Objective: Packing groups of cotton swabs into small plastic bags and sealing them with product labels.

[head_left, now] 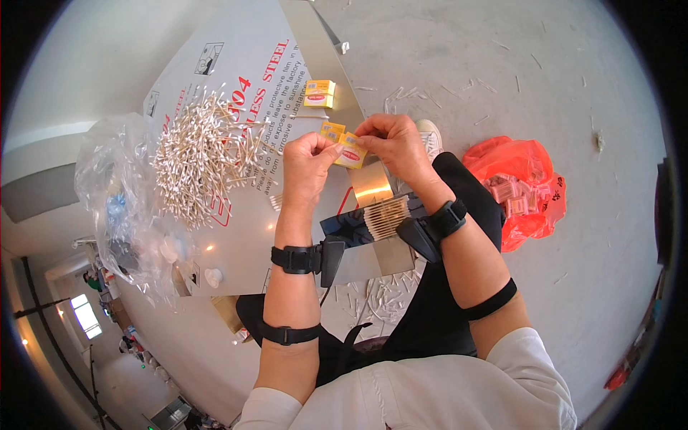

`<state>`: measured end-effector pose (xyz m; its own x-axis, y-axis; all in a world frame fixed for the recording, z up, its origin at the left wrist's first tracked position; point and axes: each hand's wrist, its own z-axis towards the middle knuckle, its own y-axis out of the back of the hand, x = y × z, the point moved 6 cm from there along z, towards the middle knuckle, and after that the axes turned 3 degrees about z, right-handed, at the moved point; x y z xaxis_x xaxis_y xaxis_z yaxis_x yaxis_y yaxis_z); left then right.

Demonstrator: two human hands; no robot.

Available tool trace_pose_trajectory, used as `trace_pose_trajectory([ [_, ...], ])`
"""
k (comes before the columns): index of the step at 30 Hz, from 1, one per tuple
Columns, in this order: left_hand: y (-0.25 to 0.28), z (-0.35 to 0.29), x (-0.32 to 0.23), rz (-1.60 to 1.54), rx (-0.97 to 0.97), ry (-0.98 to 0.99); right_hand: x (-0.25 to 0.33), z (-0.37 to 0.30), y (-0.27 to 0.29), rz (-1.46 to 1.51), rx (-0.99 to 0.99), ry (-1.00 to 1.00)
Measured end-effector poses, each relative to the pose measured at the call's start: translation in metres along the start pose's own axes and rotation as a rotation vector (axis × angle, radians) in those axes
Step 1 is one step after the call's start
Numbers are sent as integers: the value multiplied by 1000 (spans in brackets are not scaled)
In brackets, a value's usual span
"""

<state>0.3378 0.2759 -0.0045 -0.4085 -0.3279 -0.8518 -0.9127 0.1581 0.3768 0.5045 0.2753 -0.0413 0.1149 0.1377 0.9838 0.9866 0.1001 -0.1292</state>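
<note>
Both my hands meet over the table's right edge, pinching a small yellow box (350,156) with a red oval on its front. My left hand (308,166) grips its left side between thumb and fingertips. At its upper right, the fingertips of my right hand (398,147) are closed on it. Just behind it another yellow box (331,131) shows in part; whether a hand touches it I cannot tell. Farther off, yellow boxes (319,94) lie on the table. Below my hands, a row of cotton swabs (387,218) lies side by side on a dark surface.
A large heap of loose cotton swabs (204,158) covers part of the film-covered metal table (261,32). Left of it is a clear plastic bag (115,193). A red plastic bag (512,161) with small pink boxes lies on the floor (602,236), among scattered swabs.
</note>
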Motion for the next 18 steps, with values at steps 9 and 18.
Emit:
trace_pose_trajectory([
  [9, -1, -2, -3, -111, 17, -64, -1, 1, -4, 123, -30, 49],
  [18, -6, -9, 0, -229, 24, 2, 3, -1, -5, -32, -54, 54],
])
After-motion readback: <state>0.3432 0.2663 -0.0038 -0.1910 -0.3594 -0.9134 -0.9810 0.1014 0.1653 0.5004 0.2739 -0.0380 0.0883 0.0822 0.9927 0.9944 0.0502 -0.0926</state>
